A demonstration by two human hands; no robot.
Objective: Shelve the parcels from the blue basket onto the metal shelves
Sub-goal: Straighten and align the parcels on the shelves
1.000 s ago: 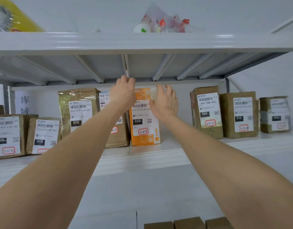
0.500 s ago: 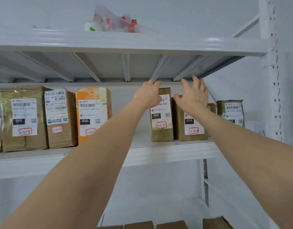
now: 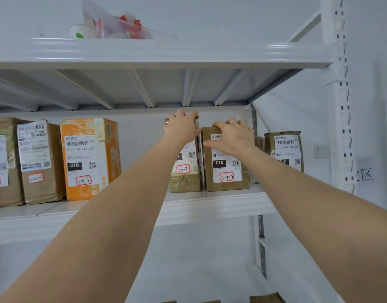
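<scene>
Grip, both sides: left hand [image 3: 182, 127] curls over the top edge of the parcel marked 3-2-7 [image 3: 184, 181]; right hand [image 3: 231, 137] clasps the top of the parcel marked 3-2-8 [image 3: 227, 169]. Both parcels stand upright on the shelf [image 3: 210, 206], long axis vertical, labels facing outward, sides touching. Bare shelf separates them from the orange parcel [image 3: 87, 158] at left; the upper shelf [image 3: 166, 55] hangs close above.

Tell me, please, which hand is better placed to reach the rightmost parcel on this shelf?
Right, probably. The right hand grips the top of the 3-2-8 parcel, next to the rightmost parcel. The left hand holds the 3-2-7 parcel farther away and would have to cross over.
</scene>
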